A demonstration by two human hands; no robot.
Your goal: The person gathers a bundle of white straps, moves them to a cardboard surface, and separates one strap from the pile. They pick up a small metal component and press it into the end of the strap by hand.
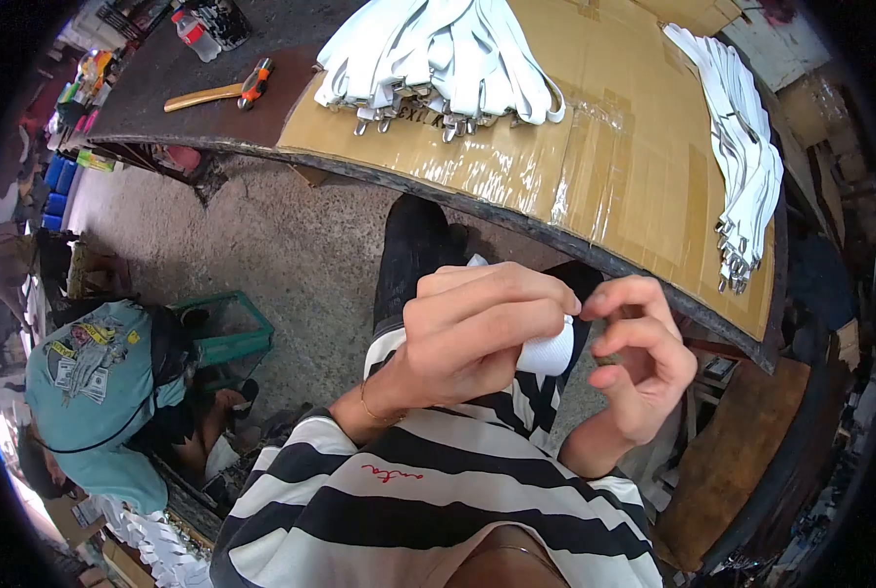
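Observation:
My left hand [487, 333] is closed around a folded white strap [547, 353], whose lower end shows below the fingers. Close beside it on the right, my right hand [644, 358] has its fingers curled and apart, with a small dark greenish piece [606, 360] between thumb and fingers. Both hands are above my lap, in front of the table edge. On the cardboard-covered table lies a pile of white straps [438, 59] with metal clips at their near ends. A second bundle of white straps [742, 147] lies at the table's right side.
A hammer [224, 95] and a bottle [196, 37] are on the dark table part [134, 108] at the upper left. A person in a green shirt [95, 392] sits at the left, beside a green stool [232, 343]. A wooden board [737, 461] is at the lower right.

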